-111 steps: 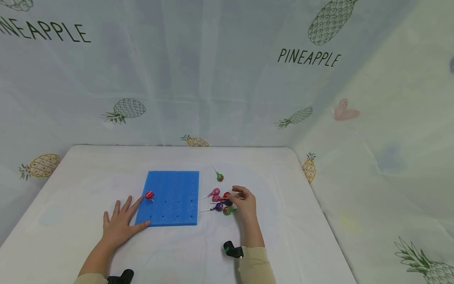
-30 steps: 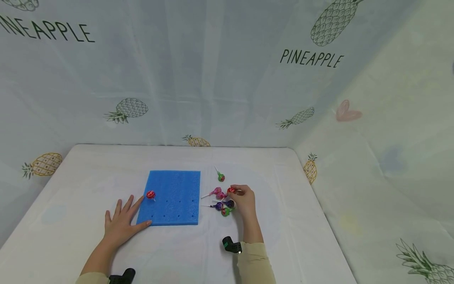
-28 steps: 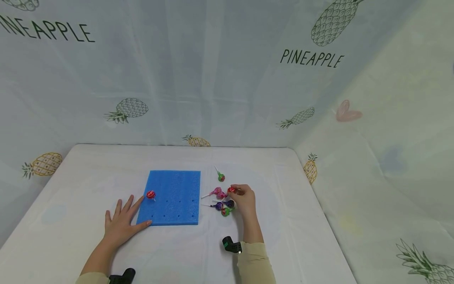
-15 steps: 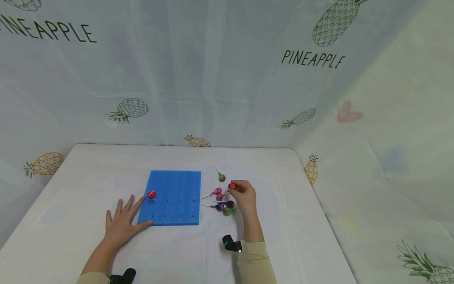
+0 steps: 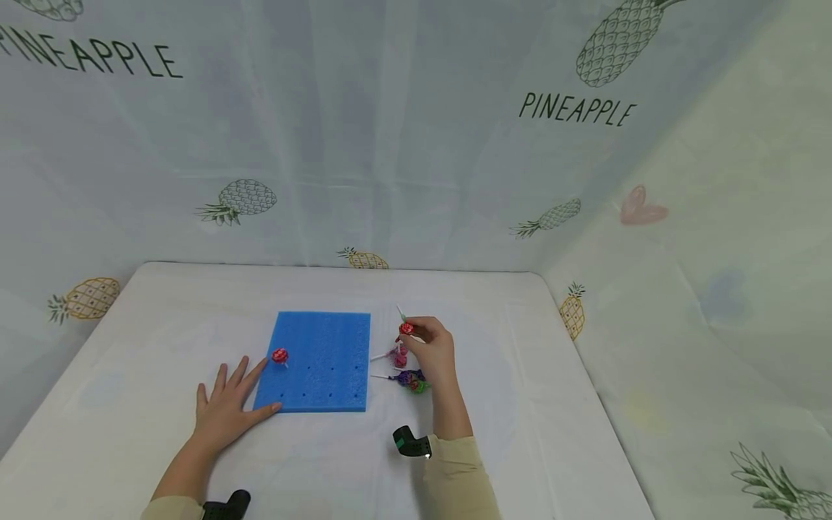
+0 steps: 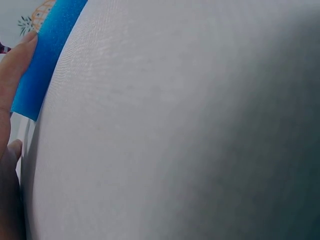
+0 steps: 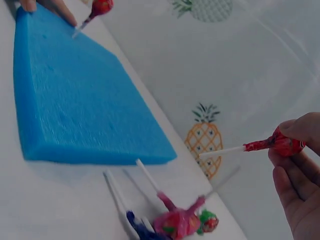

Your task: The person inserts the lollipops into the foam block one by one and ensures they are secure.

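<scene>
My right hand [image 5: 437,355] pinches the candy head of a red lollipop [image 7: 289,145] between thumb and fingers. In the right wrist view its white stick points left, in the air above the pile. A blue foam board [image 5: 318,350] with rows of small holes lies on the table. Another red lollipop [image 5: 279,355] stands in a hole near its left edge. My left hand [image 5: 224,413] rests with spread fingers, index finger and thumb touching the board's left side. Beneath my right hand lie pink lollipops [image 7: 175,222], a purple one [image 5: 406,377] and a green one [image 5: 419,387].
The white table [image 5: 520,404] reaches back to a hanging cloth [image 5: 422,144] printed with pineapples. One more green lollipop [image 7: 208,222] lies at the back of the pile, mostly hidden by my right hand in the head view. Black wrist cameras [image 5: 411,442] sit at both wrists.
My right hand took a red lollipop from the pile, raised it, then moved left and away from me with it. The left hand keeps its place at the board.
</scene>
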`<state>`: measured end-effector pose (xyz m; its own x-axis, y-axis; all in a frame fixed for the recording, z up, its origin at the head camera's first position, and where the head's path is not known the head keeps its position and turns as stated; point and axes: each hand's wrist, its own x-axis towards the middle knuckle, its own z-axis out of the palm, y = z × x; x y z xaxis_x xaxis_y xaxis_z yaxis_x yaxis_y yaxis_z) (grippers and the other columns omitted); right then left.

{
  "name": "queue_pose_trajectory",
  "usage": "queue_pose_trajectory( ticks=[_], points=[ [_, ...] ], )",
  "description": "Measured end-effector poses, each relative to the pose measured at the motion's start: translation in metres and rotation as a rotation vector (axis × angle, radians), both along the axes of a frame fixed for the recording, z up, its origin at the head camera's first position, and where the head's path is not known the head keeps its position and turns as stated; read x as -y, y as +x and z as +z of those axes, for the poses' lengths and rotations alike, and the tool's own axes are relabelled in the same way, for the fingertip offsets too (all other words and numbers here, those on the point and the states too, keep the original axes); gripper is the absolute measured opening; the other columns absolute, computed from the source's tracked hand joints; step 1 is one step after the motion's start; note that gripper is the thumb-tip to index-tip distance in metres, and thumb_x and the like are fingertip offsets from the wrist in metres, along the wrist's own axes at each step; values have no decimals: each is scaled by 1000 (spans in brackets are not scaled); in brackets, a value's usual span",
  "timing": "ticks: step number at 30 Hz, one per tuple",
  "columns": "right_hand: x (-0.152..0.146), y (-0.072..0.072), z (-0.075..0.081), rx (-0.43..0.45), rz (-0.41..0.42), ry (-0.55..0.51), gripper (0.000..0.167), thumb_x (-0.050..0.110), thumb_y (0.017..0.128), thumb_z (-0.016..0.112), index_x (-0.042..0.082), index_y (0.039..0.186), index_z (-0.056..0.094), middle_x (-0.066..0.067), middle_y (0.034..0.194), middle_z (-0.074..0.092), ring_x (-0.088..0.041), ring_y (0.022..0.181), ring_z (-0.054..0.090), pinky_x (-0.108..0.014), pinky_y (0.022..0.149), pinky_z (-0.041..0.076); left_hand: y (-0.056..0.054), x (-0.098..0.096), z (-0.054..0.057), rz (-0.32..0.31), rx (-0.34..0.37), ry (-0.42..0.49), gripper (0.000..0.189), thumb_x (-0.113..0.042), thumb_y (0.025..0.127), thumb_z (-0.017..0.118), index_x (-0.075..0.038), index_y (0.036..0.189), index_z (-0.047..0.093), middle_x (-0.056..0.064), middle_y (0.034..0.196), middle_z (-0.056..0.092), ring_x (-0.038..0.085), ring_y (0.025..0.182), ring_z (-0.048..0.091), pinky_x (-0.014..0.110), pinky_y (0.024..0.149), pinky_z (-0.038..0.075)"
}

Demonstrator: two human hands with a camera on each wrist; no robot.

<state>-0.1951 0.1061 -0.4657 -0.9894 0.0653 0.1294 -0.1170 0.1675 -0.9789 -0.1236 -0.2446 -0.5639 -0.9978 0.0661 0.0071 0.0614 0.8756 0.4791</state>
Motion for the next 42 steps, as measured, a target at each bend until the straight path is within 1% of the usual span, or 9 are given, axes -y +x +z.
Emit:
queue_pose_trajectory(
  ticks=[4, 10, 13, 17, 22, 26, 34, 38, 42],
  points=[
    [15, 8, 18, 6, 41, 2, 25, -6, 82, 72, -4, 108, 69, -17, 106, 66, -29, 101, 66, -29, 82, 55, 0, 0, -2, 1, 4, 2, 100, -62, 77, 71, -20, 155, 24, 29, 155, 17, 57, 139, -4, 74, 99, -17],
    [28, -1, -7, 21, 90, -31, 33, -2, 81, 77, 0, 112, 69, -14, 108, 68, -26, 102, 65, -24, 79, 55, -1, 2, -5, 1, -6, -6, 100, -63, 77, 70, -21, 155, 24, 28, 156, 17, 57, 140, -4, 74, 100, -17],
    [38, -3, -17, -10, 106, -43, 35, 1, 80, 79, 2, 113, 70, -11, 110, 66, -23, 101, 65, -29, 85, 55, -1, 2, -5, 2, -8, -5, 100, -63, 76, 70, -21, 155, 24, 28, 156, 18, 57, 140, -4, 74, 100, -17],
    [51, -1, -19, -21, 123, -56, 36, 1, 79, 80, 4, 113, 70, -9, 113, 65, -19, 99, 65, -38, 94, 51, -2, 1, -4, -1, -10, -3, 99, -63, 77, 70, -21, 155, 25, 29, 155, 18, 57, 140, -3, 74, 100, -16],
    [65, 1, -19, 30, 153, -98, 39, 1, 77, 81, 8, 114, 71, -7, 115, 68, -14, 99, 66, -47, 96, 48, -1, 1, -2, -1, -17, -2, 99, -62, 77, 70, -20, 154, 26, 29, 155, 19, 58, 139, -2, 75, 100, -16],
    [75, 1, -19, 50, 174, -110, 34, 3, 77, 82, 11, 109, 74, -2, 118, 68, -13, 101, 65, -48, 95, 48, 0, 1, -2, 1, -29, 3, 98, -61, 77, 71, -21, 154, 26, 29, 155, 19, 57, 139, -2, 75, 100, -15],
    [92, -1, -17, 39, 221, -42, 28, 8, 79, 81, 6, 106, 75, 1, 119, 67, -11, 100, 66, -40, 88, 54, 0, 0, -1, 11, -17, -4, 98, -61, 76, 71, -19, 154, 28, 30, 154, 20, 58, 139, -2, 75, 100, -14],
    [99, -2, -18, 17, 225, 33, 27, 14, 79, 82, 9, 105, 76, 8, 110, 66, -7, 95, 62, -28, 82, 54, 0, -1, 1, 19, -3, -12, 98, -62, 75, 72, -17, 152, 31, 30, 154, 21, 58, 139, -1, 76, 100, -13],
    [106, -4, -19, 22, 237, 58, 27, 16, 78, 83, 14, 104, 77, 11, 103, 66, -8, 88, 60, -24, 71, 52, 0, -2, 2, 19, 7, -17, 98, -63, 75, 71, -16, 151, 32, 30, 154, 20, 58, 139, 0, 76, 100, -13]
  ],
)
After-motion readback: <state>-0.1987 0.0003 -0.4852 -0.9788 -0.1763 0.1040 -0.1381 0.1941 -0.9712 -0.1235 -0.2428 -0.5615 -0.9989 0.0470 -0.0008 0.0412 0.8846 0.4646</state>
